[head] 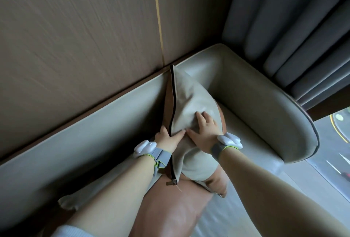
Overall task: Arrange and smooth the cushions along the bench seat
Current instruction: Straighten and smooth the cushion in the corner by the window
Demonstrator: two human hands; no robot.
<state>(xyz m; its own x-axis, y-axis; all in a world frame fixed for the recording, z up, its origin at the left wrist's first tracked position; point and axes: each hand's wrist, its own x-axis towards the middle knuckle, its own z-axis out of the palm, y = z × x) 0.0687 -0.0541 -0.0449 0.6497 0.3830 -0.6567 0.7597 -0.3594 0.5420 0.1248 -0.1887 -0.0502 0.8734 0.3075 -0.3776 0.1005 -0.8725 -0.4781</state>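
A beige cushion with a black zipper along its edge stands upright in the corner of the grey-green bench seat. My left hand grips the zipper edge, thumb on the beige face and fingers behind. My right hand lies flat with spread fingers on the beige face. A brown leather cushion lies under and in front of the beige one. Another brown face shows behind the zipper. A pale cushion corner sticks out beneath my left forearm.
The padded backrest runs along a wood-panelled wall. A curved padded armrest closes the right end. Grey curtains hang behind it, and a window shows at the right.
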